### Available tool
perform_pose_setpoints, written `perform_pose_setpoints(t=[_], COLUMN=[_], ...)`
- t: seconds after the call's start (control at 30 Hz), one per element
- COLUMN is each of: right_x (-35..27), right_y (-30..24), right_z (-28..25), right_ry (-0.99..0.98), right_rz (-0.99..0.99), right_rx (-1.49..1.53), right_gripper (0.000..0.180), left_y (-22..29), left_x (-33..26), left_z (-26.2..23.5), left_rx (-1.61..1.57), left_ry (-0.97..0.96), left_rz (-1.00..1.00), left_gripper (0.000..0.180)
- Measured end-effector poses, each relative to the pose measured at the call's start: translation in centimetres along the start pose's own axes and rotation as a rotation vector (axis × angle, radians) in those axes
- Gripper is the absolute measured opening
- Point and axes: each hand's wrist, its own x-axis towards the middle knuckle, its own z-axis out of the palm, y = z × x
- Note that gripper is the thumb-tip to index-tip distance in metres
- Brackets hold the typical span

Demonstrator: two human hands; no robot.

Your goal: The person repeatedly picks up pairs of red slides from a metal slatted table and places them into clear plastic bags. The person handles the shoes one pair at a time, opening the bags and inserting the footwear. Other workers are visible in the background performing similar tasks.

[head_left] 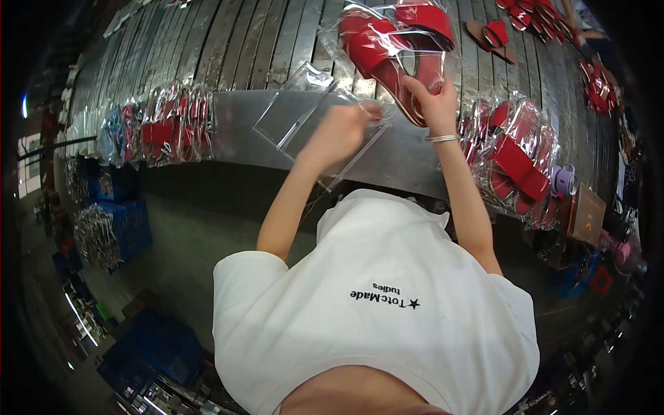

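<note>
The left hand (339,131) was curled shut on the edge of a clear bag (304,117), fingers folded under so that only the knuckles and back of the hand showed; how the fingertips pinched the film could not be made out. The bag lay flat on the metal bench (401,162), spreading from that hand toward 10 o'clock, its far corner lifted a little.

The right hand (432,104) was closed around a red sandal (394,69), thumb and fingers gripping it near the heel end, at 1 o'clock from the left hand and just beside it. A silver bracelet (443,138) sat on the right wrist. The sandal reached away toward 11 o'clock, and its front part lay inside shiny plastic wrap together with a second red sandal (429,24), so where one ended and the other began was hard to tell.

Both forearms rose from the lower middle, bare, the left bent at the elbow, the right nearly straight. A white shirt (373,304) covered the lower frame and hid the near bench edge.

At 3 o'clock a pile of bagged sandals (515,162) rested on the bench; at 9 o'clock another bagged stack (166,128) stood well apart. Glare on the wrap blurred the details.
</note>
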Motion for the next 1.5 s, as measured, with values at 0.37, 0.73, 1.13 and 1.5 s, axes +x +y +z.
perform_pose_setpoints(t=[0.37,0.73,1.13,1.5], right_x=[-2.1,-3.3,-8.9,-10.1], right_y=[3.6,21.6,13.0,12.4], right_z=[1.1,-4.3,2.9,4.7], right_ry=[0.248,-0.009,-0.774,-0.54], right_rz=[-0.058,-0.16,-0.492,-0.417], right_rx=[0.24,-0.497,-0.634,-0.739], right_gripper=[0.035,0.099,0.012,0.017], left_y=[-5.6,-14.5,-12.9,-12.9], left_x=[0.3,0.0,-3.9,-5.0], left_z=[6.6,13.4,10.3,8.2], left_rx=[-1.121,-1.087,-0.658,-0.534], left_ry=[-0.116,0.13,0.308,0.164], left_rz=[-0.071,-0.566,-0.635,-0.601], left_gripper=[0.072,0.024,0.031,0.033])
